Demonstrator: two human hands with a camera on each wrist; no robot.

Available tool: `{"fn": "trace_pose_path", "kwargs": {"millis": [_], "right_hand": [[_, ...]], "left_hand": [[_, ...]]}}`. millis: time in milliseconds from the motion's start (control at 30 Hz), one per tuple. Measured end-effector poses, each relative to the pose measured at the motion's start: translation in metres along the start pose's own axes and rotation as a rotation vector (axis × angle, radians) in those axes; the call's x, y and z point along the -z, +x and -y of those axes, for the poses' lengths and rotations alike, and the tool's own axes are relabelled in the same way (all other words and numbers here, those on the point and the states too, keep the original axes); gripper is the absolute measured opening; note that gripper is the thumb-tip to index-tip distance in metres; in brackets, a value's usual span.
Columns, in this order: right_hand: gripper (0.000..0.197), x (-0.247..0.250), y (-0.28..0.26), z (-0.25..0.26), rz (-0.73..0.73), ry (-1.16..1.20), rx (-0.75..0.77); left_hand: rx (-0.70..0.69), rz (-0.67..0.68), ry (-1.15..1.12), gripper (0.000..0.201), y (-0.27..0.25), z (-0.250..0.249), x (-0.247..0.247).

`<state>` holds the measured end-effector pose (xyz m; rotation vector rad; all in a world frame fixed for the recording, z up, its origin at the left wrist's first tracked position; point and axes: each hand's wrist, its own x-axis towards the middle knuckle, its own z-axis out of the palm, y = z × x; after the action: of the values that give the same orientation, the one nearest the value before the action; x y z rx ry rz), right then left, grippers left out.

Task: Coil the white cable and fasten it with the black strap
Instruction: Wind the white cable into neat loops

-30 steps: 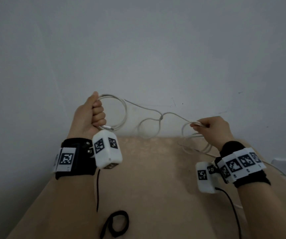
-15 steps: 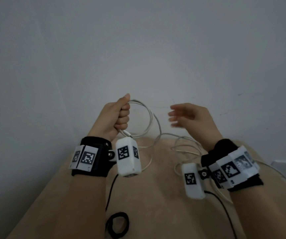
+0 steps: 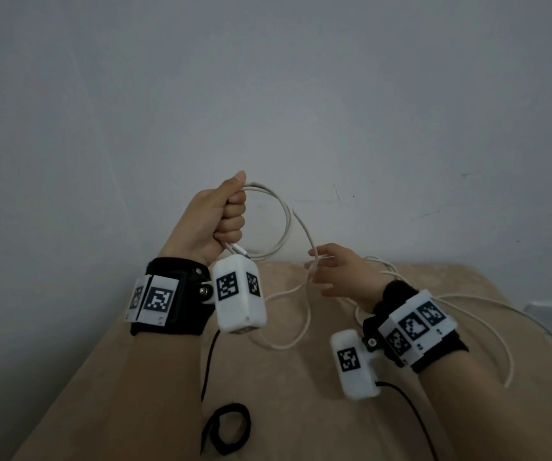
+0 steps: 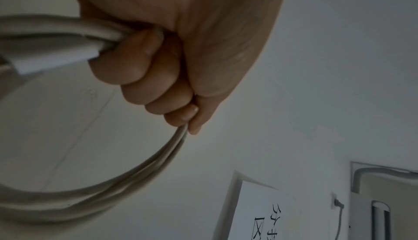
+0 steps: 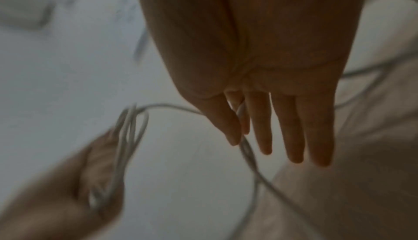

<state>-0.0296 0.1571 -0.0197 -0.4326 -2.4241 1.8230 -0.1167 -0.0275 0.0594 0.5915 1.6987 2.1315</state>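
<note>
At the bottom centre of the head view, the black strap (image 3: 227,426) lies in a loose loop on the beige table (image 3: 301,410), nearest the camera and not touched by either hand. Above it, both forearms carry black wrist bands with white marker blocks; a white camera housing (image 3: 239,294) hangs at the left wrist, and a second one (image 3: 354,364) hangs at the right wrist, each with a thin black lead trailing toward the lower edge. At centre left of the frame, the left hand (image 3: 216,224) is raised off the table and is clenched in a fist around the white cable (image 3: 282,224); the left wrist view shows several turns (image 4: 126,181) gathered in the curled fingers (image 4: 140,75), forming a round coil to the right of the fist, with a white connector end (image 4: 52,59) protruding from the lower side of the grip. At centre right, lower than the left hand, the right hand (image 3: 341,274) pinches 1 strand of the cable between thumb and index finger; the right wrist view shows the other 3 fingers (image 5: 291,127) extended and straight. Uncoiled cable hangs between the 2 hands and lies in slack loops (image 3: 487,314) across the right part of the table. Farthest away, a plain grey wall (image 3: 268,94) fills the upper half of the frame.
</note>
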Motion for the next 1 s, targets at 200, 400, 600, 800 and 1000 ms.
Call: {"fn": "trace_pose_path", "kwargs": {"millis": [200,400,600,800,1000], "right_hand": [[0.004,0.011,-0.004,0.004,-0.079,0.124,0.046],[0.011,0.019,0.0,0.004,-0.287,0.228,0.082],[0.006,0.034,-0.004,0.014,-0.132,0.763,0.021],[0.069,0.056,-0.018,0.018,0.301,1.378,0.111],[0.038,0.041,-0.02,0.022,0.29,1.557,0.166]], "left_hand": [[0.008,0.044,0.039,0.045,-0.001,0.002,-0.004],[0.051,0.148,0.079,0.047,-0.002,0.004,-0.013],[0.073,0.124,0.033,0.046,0.001,0.005,-0.015],[0.119,0.028,-0.217,0.046,0.006,0.006,0.005],[0.14,0.047,-0.231,0.05,0.009,0.008,0.008]]}}
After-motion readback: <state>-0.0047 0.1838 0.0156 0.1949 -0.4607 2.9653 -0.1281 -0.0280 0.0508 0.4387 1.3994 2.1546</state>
